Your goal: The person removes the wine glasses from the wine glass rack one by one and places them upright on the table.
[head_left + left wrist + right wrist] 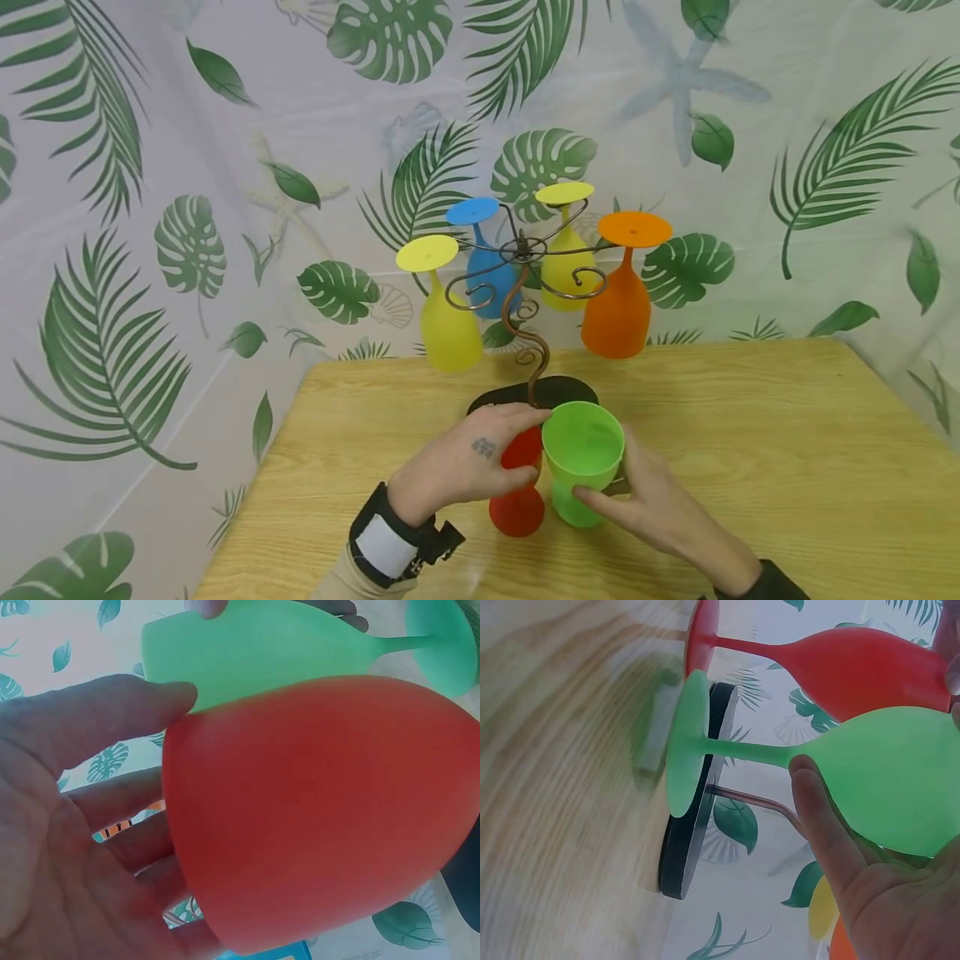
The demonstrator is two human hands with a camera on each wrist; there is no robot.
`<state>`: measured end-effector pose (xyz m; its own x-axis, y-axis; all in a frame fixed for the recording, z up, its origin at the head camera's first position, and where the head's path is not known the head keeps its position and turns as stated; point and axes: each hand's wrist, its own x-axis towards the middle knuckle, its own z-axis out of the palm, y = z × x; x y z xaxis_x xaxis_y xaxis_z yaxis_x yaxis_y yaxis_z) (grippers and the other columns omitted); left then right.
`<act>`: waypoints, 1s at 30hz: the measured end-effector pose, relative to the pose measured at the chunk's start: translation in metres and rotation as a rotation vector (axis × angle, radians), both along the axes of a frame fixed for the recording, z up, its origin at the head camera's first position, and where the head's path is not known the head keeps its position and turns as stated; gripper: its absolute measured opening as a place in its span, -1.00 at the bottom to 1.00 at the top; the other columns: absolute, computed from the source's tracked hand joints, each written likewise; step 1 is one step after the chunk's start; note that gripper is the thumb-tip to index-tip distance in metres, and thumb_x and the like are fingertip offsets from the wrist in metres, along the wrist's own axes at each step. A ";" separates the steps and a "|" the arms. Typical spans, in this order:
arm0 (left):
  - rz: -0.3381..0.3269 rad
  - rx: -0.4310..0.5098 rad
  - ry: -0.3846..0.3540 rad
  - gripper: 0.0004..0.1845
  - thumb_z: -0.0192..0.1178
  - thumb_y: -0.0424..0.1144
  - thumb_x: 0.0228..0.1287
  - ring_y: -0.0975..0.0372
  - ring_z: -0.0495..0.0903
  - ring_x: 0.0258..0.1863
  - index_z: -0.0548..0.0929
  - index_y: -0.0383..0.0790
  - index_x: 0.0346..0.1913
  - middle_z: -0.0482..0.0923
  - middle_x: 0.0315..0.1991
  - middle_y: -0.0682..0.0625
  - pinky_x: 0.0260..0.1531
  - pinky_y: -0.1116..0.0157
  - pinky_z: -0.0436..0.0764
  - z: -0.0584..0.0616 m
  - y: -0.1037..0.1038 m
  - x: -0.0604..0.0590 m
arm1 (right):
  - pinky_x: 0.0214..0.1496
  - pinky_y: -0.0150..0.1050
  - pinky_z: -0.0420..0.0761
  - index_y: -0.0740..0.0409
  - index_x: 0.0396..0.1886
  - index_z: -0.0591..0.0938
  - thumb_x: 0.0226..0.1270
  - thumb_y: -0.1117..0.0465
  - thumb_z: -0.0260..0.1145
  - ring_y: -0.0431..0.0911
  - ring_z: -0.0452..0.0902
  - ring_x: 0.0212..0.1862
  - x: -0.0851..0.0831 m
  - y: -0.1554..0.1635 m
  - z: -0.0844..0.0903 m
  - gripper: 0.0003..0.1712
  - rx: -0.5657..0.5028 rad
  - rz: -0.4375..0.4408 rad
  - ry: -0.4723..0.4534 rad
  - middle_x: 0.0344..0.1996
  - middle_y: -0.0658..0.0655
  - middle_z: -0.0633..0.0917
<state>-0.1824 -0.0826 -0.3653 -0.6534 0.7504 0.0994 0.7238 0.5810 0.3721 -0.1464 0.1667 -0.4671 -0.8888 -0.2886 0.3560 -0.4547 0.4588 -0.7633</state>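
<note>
A green wine glass (583,450) stands upright, its round foot close to the tabletop. My right hand (663,504) holds its bowl, thumb in front and fingers behind; in the right wrist view one finger (817,802) lies along the bowl down to the stem. Just left of it is an upright red wine glass (315,817), partly hidden behind my left hand (468,458) in the head view. The left thumb and fingers go around the red bowl near its rim, with the fingertips beside the green glass's rim. The two bowls overlap in the left wrist view.
Behind the hands, a curly metal rack (532,342) rises from a black base (562,388). Two yellow glasses (450,333) (566,271), a blue one (491,279) and an orange one (618,312) hang upside down from its arms. Leaf-print sheeting backs the wooden table (750,467).
</note>
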 end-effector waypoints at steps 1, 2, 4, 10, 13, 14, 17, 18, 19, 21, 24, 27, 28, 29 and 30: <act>0.001 -0.006 0.007 -0.36 0.37 -0.21 0.30 0.16 0.51 0.33 0.49 -0.20 0.43 0.54 0.34 -0.01 0.35 0.24 0.49 0.000 0.000 0.000 | -0.17 -0.23 0.74 0.14 0.44 0.27 0.25 0.07 0.54 -0.11 0.65 -0.02 -0.001 0.000 0.000 -0.11 0.000 0.001 0.001 0.06 0.12 0.66; 0.003 -0.012 0.012 -0.37 0.36 -0.21 0.31 0.15 0.50 0.34 0.49 -0.20 0.43 0.52 0.36 -0.02 0.36 0.22 0.48 0.001 0.000 -0.001 | -0.17 -0.22 0.74 0.14 0.43 0.27 0.24 0.07 0.54 -0.11 0.65 -0.02 -0.001 0.000 0.000 -0.11 0.004 -0.001 0.004 0.06 0.12 0.66; 0.009 -0.023 0.016 -0.38 0.35 -0.20 0.32 0.12 0.47 0.37 0.49 -0.19 0.43 0.49 0.39 -0.02 0.38 0.18 0.46 0.001 0.000 -0.001 | -0.17 -0.20 0.75 0.15 0.44 0.26 0.25 0.06 0.54 -0.11 0.65 -0.02 -0.003 -0.001 0.000 -0.11 0.003 0.001 -0.001 0.07 0.12 0.66; 0.001 -0.067 0.050 -0.40 0.30 -0.19 0.34 0.12 0.42 0.42 0.49 -0.21 0.43 0.45 0.43 -0.03 0.47 0.02 0.34 -0.002 -0.001 -0.001 | -0.20 -0.24 0.76 0.17 0.42 0.28 0.24 0.06 0.55 -0.15 0.68 -0.05 -0.002 -0.002 -0.003 -0.12 -0.031 0.014 -0.040 0.05 0.16 0.67; -0.005 -0.089 0.057 -0.41 0.28 -0.20 0.35 0.17 0.38 0.45 0.50 -0.21 0.42 0.46 0.43 -0.03 0.50 -0.07 0.27 -0.004 -0.001 0.000 | -0.21 -0.28 0.75 0.17 0.41 0.29 0.24 0.06 0.54 -0.17 0.68 -0.06 0.000 -0.003 -0.005 -0.13 -0.040 0.025 -0.059 0.04 0.16 0.68; -0.005 -0.093 0.052 -0.42 0.27 -0.20 0.36 0.17 0.37 0.47 0.49 -0.21 0.43 0.45 0.44 -0.03 0.50 -0.10 0.24 -0.005 -0.001 0.000 | -0.21 -0.28 0.74 0.16 0.41 0.29 0.24 0.06 0.54 -0.19 0.68 -0.06 0.000 -0.003 -0.005 -0.13 -0.039 0.025 -0.060 0.03 0.15 0.69; -0.002 -0.102 0.053 -0.43 0.25 -0.21 0.37 0.18 0.34 0.49 0.50 -0.19 0.43 0.42 0.46 -0.02 0.51 -0.13 0.20 -0.006 0.000 0.001 | -0.20 -0.25 0.75 0.12 0.43 0.28 0.26 0.04 0.53 -0.21 0.68 -0.07 0.001 -0.003 -0.007 -0.13 -0.031 0.023 -0.061 0.02 0.11 0.70; -0.002 -0.105 0.056 -0.43 0.24 -0.21 0.37 0.18 0.34 0.49 0.50 -0.19 0.43 0.42 0.46 -0.02 0.51 -0.13 0.20 -0.006 0.000 0.002 | -0.20 -0.24 0.75 0.11 0.43 0.28 0.25 0.04 0.54 -0.22 0.68 -0.07 0.001 -0.003 -0.007 -0.12 -0.028 0.019 -0.056 0.01 0.09 0.70; -0.003 -0.105 0.059 -0.44 0.24 -0.22 0.37 0.18 0.34 0.49 0.51 -0.19 0.42 0.42 0.46 -0.02 0.51 -0.13 0.19 -0.006 0.000 0.002 | -0.20 -0.23 0.75 0.10 0.43 0.29 0.25 0.04 0.54 -0.22 0.68 -0.08 0.001 -0.002 -0.007 -0.13 -0.026 0.017 -0.052 0.00 0.08 0.71; -0.004 -0.104 0.060 -0.44 0.23 -0.21 0.38 0.17 0.34 0.49 0.51 -0.19 0.42 0.42 0.46 -0.03 0.51 -0.14 0.19 -0.006 0.000 0.002 | -0.20 -0.21 0.76 0.08 0.43 0.30 0.25 0.04 0.53 -0.23 0.68 -0.08 0.001 -0.002 -0.008 -0.14 -0.024 0.019 -0.048 0.00 0.07 0.71; -0.006 -0.097 0.065 -0.46 0.23 -0.20 0.39 0.15 0.34 0.48 0.52 -0.20 0.40 0.44 0.45 -0.04 0.51 -0.15 0.20 -0.006 0.001 0.003 | -0.17 -0.23 0.74 0.07 0.42 0.32 0.25 0.02 0.53 -0.25 0.67 -0.08 0.001 -0.001 -0.008 -0.16 -0.001 0.009 -0.034 -0.01 0.03 0.72; -0.006 -0.091 0.064 -0.48 0.23 -0.17 0.41 0.15 0.35 0.48 0.54 -0.20 0.39 0.44 0.44 -0.04 0.50 -0.16 0.21 -0.006 0.001 0.004 | -0.15 -0.24 0.74 0.05 0.41 0.33 0.26 0.00 0.53 -0.25 0.67 -0.07 0.001 -0.001 -0.009 -0.18 0.012 0.006 -0.033 -0.01 0.01 0.72; -0.005 -0.093 0.065 -0.48 0.24 -0.17 0.41 0.15 0.35 0.48 0.54 -0.20 0.39 0.45 0.44 -0.04 0.50 -0.16 0.21 -0.006 0.001 0.004 | -0.14 -0.23 0.74 0.05 0.41 0.34 0.26 -0.01 0.53 -0.25 0.67 -0.06 0.000 -0.001 -0.009 -0.18 0.018 0.004 -0.027 0.00 0.00 0.72; -0.003 -0.094 0.064 -0.48 0.24 -0.16 0.41 0.15 0.36 0.47 0.54 -0.20 0.39 0.45 0.44 -0.04 0.50 -0.16 0.22 -0.006 0.001 0.004 | -0.14 -0.22 0.74 0.05 0.41 0.34 0.26 -0.01 0.52 -0.24 0.67 -0.05 0.000 -0.001 -0.009 -0.18 0.017 0.007 -0.028 0.00 0.01 0.72; -0.001 -0.096 0.062 -0.48 0.24 -0.15 0.41 0.16 0.36 0.47 0.54 -0.19 0.39 0.45 0.44 -0.04 0.50 -0.16 0.22 -0.005 0.001 0.004 | -0.15 -0.21 0.75 0.06 0.41 0.34 0.27 0.00 0.52 -0.23 0.68 -0.06 0.000 -0.001 -0.010 -0.19 0.009 0.016 -0.035 0.00 0.02 0.72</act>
